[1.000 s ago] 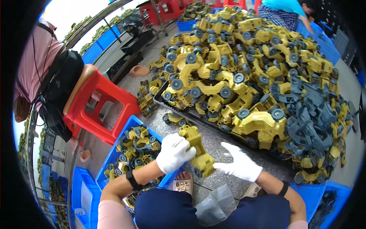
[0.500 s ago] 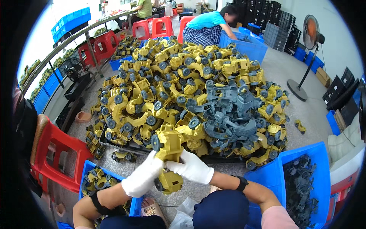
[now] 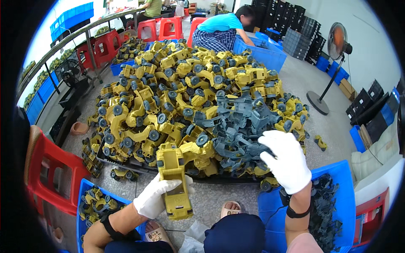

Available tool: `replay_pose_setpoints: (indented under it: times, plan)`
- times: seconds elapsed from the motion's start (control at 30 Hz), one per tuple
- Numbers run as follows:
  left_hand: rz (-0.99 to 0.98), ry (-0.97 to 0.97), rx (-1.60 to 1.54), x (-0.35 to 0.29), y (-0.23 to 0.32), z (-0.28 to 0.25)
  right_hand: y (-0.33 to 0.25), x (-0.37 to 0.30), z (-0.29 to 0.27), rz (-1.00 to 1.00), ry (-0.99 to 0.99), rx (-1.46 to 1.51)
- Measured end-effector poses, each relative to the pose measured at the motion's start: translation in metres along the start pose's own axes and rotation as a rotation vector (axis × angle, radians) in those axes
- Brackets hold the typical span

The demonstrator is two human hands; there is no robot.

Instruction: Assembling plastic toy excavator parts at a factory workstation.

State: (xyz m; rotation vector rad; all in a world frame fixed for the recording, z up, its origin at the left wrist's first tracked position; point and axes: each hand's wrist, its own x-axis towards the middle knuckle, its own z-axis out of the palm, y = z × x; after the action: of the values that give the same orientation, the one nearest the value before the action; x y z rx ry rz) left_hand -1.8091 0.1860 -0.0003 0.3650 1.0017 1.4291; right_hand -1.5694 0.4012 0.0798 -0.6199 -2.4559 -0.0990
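My gloved left hand (image 3: 155,198) grips a yellow toy truck (image 3: 173,173) around its middle, holding it up before the pile. Some dark wheels show at the truck's upper end. My gloved right hand (image 3: 287,162) hovers at the right edge of a heap of dark grey plastic toy parts (image 3: 240,126). Its thumb and fingers are apart, and no object shows between them. The grey parts lie on top of a large pile of yellow toy trucks (image 3: 143,105) with dark wheels.
A blue bin (image 3: 344,181) of dark parts stands by my right arm; another blue bin (image 3: 86,187) with yellow trucks is at my left. Red stools (image 3: 63,168) stand left and behind. A standing fan (image 3: 337,42) is at right. Beyond the pile, a person (image 3: 219,31) reaches into a bin.
My right hand has let go of the truck and moved right to the grey parts. The left hand keeps the truck, now turned more upright. The whole view has shifted slightly.
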Motion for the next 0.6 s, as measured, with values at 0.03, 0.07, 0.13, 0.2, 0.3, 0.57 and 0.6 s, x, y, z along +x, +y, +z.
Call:
replay_pose_setpoints:
  times: [0.03, 0.07, 0.13, 0.2, 0.3, 0.57, 0.6]
  plan:
    - [0.015, -0.013, -0.001, 0.002, -0.001, 0.000, 0.001, 0.002, 0.007, -0.025, -0.099, 0.009]
    - [0.018, -0.014, -0.002, 0.003, -0.001, 0.003, 0.001, 0.003, 0.015, -0.037, -0.124, -0.061]
    - [0.050, -0.045, 0.004, -0.001, 0.001, 0.005, -0.001, 0.011, 0.027, 0.004, -0.227, -0.154]
    - [0.054, -0.057, -0.007, -0.003, 0.001, 0.004, 0.011, 0.012, 0.040, -0.027, -0.171, -0.222]
    - [0.059, -0.047, -0.009, -0.006, -0.001, -0.001, 0.012, 0.022, 0.038, 0.090, -0.216, -0.101]
    - [0.077, -0.091, -0.020, -0.008, 0.002, 0.007, 0.015, 0.040, 0.037, 0.495, 0.009, 0.801]
    - [0.078, -0.091, -0.021, -0.007, 0.001, 0.005, 0.013, 0.048, 0.042, 0.558, 0.048, 0.946]
